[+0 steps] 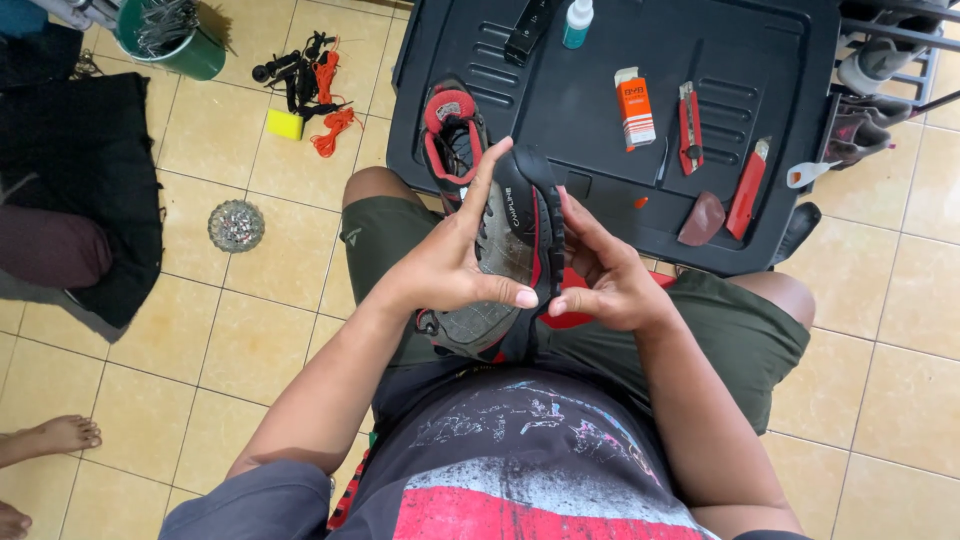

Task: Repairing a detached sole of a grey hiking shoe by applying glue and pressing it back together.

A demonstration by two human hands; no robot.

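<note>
Head view, looking down: one black plastic bench (770, 90) ahead of the knees, tiled floor (260, 330) around it. One dark cloth (90, 180) spread at far left, one green bucket (190, 50) of metal bits beyond it. Two shoes: one red-lined shoe (452, 135) standing at the bench's near left corner, one grey-and-black shoe (515, 250) held over the lap, sole edge up. Two hands clamped on that shoe: left hand (450, 265) flat along its side with thumb across the toe, right hand (600, 270) pinching the black rubber edge. Two red box cutters (748, 188) on the bench, well apart. One orange glue box (634, 105), one brown wedge (702, 220), one small bottle (577, 22) at the far edge. One yellow sponge (285, 124) on the floor beside orange cord (332, 120).
</note>
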